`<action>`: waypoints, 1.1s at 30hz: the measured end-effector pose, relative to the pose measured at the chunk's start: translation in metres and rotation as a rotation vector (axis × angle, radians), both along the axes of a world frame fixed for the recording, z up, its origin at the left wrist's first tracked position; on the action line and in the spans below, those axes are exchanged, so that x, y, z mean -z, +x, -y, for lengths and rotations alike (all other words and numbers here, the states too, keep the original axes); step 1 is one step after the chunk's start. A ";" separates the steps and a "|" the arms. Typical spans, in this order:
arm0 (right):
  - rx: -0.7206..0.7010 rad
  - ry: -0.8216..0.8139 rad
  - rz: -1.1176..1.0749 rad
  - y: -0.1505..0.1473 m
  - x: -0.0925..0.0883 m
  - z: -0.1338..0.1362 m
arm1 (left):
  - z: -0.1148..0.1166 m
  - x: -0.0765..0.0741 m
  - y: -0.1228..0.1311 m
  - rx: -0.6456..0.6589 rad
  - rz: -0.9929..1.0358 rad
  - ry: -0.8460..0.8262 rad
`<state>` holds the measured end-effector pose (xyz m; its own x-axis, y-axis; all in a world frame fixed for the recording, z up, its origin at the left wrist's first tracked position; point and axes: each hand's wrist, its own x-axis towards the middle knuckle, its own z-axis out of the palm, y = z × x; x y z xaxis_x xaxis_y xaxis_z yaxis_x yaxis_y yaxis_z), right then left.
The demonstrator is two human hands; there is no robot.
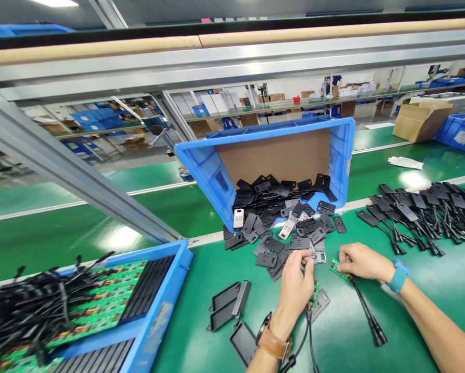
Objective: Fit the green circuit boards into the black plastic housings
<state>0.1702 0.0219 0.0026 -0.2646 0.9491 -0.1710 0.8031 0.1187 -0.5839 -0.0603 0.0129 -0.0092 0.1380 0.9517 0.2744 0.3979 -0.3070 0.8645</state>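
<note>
Pinched between the fingers of my right hand is a small green circuit board, its black cable trailing toward the bench's front. My left hand has its thumb and fingers closed on the end of a flat black plastic cover at the edge of the cover pile. Partly hidden beneath that palm, a second circuit board with black leads lies over another cover. Left of my left wrist, several open black plastic cases rest on the green bench.
A tipped blue crate spills black covers onto the bench. At left stands a blue tray of circuit boards and cables. Several cabled black units are heaped at right. A white glove and a cardboard box lie beyond.
</note>
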 end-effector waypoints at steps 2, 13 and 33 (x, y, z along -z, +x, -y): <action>-0.025 0.005 -0.129 -0.004 -0.002 -0.001 | 0.001 0.001 0.004 0.030 0.079 -0.067; -0.067 0.040 -0.048 -0.019 -0.001 0.008 | 0.005 0.008 0.013 0.028 0.191 -0.202; 0.184 0.375 -0.585 -0.060 0.001 0.019 | 0.005 -0.001 0.013 0.144 0.562 -0.439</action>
<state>0.1101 0.0026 0.0018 -0.0433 0.9541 0.2964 0.3975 0.2886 -0.8710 -0.0469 0.0084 -0.0079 0.2210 0.9733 -0.0622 -0.1612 0.0993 0.9819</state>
